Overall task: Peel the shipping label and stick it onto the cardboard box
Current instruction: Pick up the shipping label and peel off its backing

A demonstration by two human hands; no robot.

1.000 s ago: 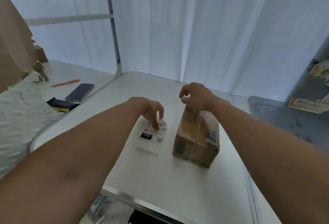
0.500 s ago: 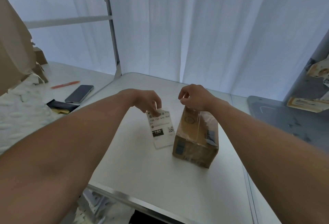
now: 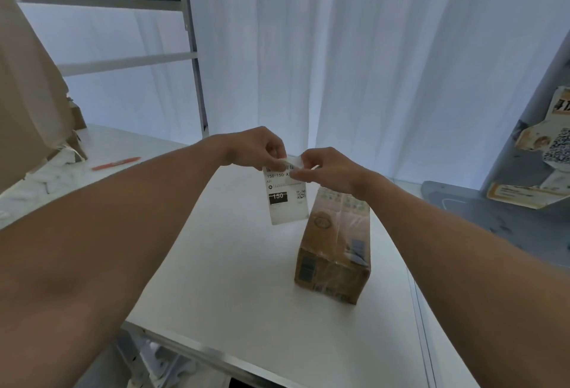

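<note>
A white shipping label [image 3: 287, 199] with a barcode, a black "150" block and a QR code hangs upright in the air above the white table [image 3: 234, 289]. My left hand [image 3: 259, 148] pinches its top left corner. My right hand [image 3: 324, 168] pinches the top right corner, where a small flap is bent up. The taped brown cardboard box [image 3: 334, 252] lies on the table just below and to the right of the label, and neither hand touches it.
A metal shelf post [image 3: 197, 85] rises at the table's far left corner. A red pen [image 3: 115, 163] lies on the side table to the left. A large cardboard sheet [image 3: 24, 94] leans at far left. A grey bin [image 3: 493, 227] is at the right.
My left hand lifted the label off the table and raised it upright. My right hand left the box top and took hold of the label's top right corner. The view tilted upward.
</note>
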